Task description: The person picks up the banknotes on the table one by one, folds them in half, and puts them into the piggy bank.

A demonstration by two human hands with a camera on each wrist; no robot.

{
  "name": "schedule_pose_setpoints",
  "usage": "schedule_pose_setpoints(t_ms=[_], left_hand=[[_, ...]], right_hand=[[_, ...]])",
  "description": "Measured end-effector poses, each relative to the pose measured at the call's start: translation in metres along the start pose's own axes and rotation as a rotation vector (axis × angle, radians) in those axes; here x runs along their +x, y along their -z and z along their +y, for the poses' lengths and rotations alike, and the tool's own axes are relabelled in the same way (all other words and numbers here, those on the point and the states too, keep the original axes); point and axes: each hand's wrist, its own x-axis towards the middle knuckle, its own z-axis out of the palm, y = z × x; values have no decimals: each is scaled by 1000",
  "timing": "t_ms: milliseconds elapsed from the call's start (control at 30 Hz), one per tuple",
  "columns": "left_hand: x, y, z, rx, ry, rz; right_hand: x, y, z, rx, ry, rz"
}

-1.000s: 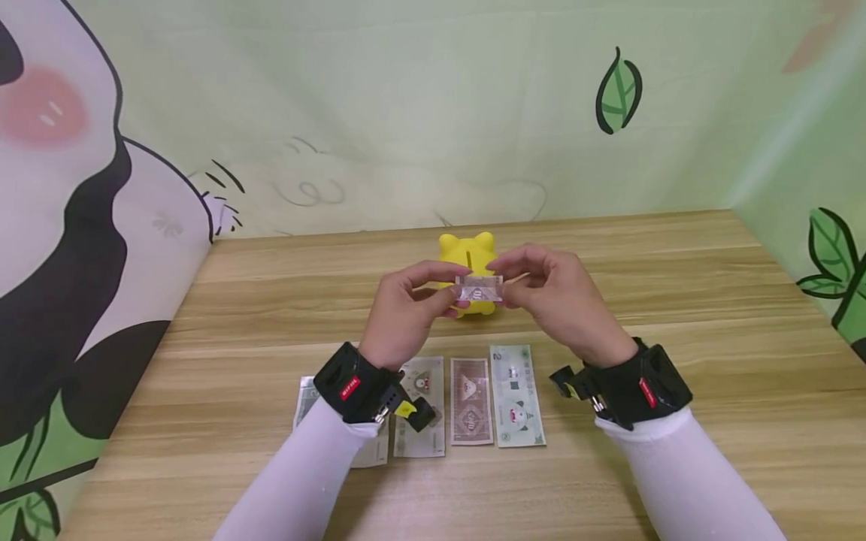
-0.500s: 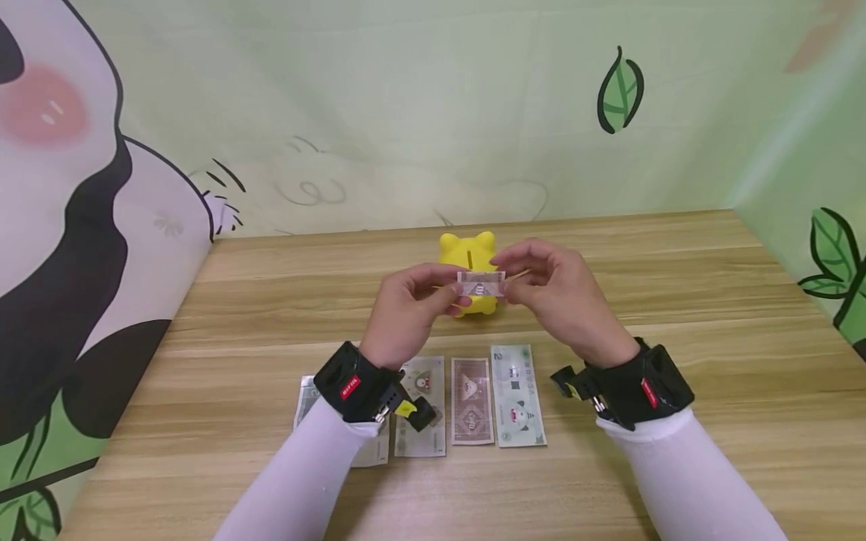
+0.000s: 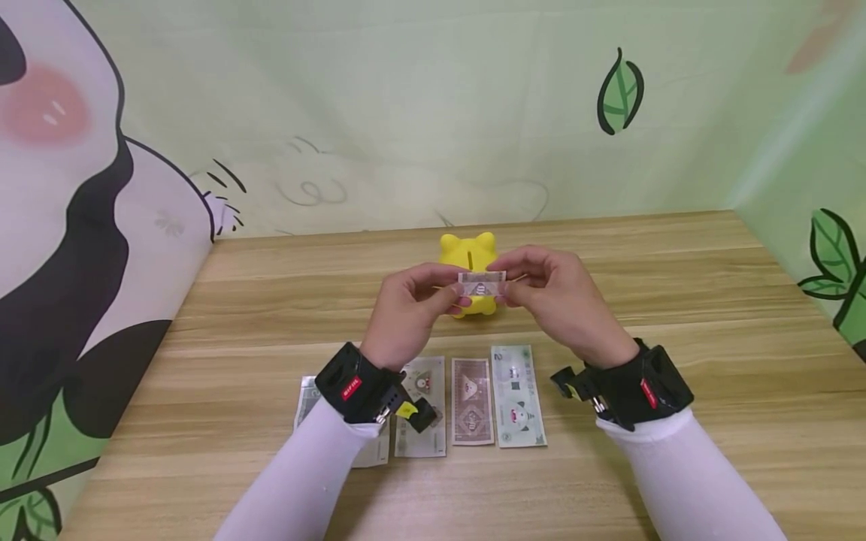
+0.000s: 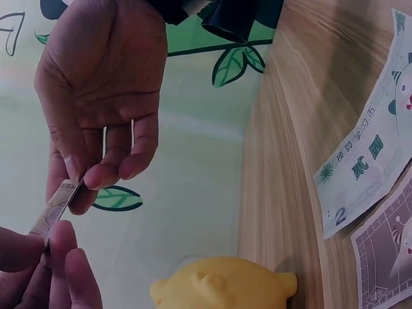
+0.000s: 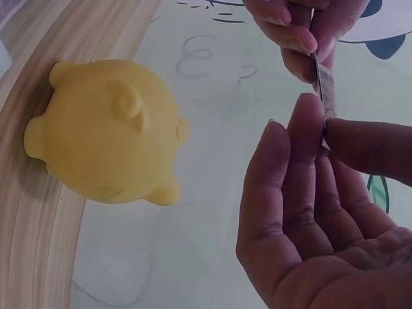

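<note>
A folded play banknote (image 3: 482, 284) is stretched between both hands, above the table and in front of a yellow piggy bank (image 3: 456, 252). My left hand (image 3: 404, 308) pinches its left end between thumb and fingers. At its right end, my right hand (image 3: 558, 300) pinches it the same way. Seen nearly edge-on in the right wrist view, the banknote (image 5: 327, 90) looks thin and flat, with the right thumb (image 5: 367, 145) pressed against it. The piggy bank (image 5: 109, 135) stands apart from the hands there; its top slot shows in the head view.
Several play banknotes lie side by side nearer me: a green one (image 3: 517, 394), a brown one (image 3: 471, 402), and pale ones (image 3: 429, 374) partly hidden by the left wrist camera. The wooden table (image 3: 643, 481) meets a printed backdrop (image 3: 406, 113) behind the piggy bank.
The banknote has risen slightly and shifted a little right in the hands. My right index finger lifted off it, then came back down. The piggy bank and the laid-out banknotes have stayed put.
</note>
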Motion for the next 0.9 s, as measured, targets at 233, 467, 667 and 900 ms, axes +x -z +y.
schedule_pose_setpoints(t_ms=[233, 467, 667, 900], left_hand=[[0, -1, 0, 20, -6, 8], [0, -1, 0, 18, -27, 1], [0, -1, -1, -4, -22, -7], [0, -2, -1, -51, -11, -25]], right_hand=[[-1, 0, -1, -8, 0, 0], [0, -1, -1, -18, 6, 6], [0, -1, 0, -21, 11, 5], [-1, 1, 0, 1, 22, 10]])
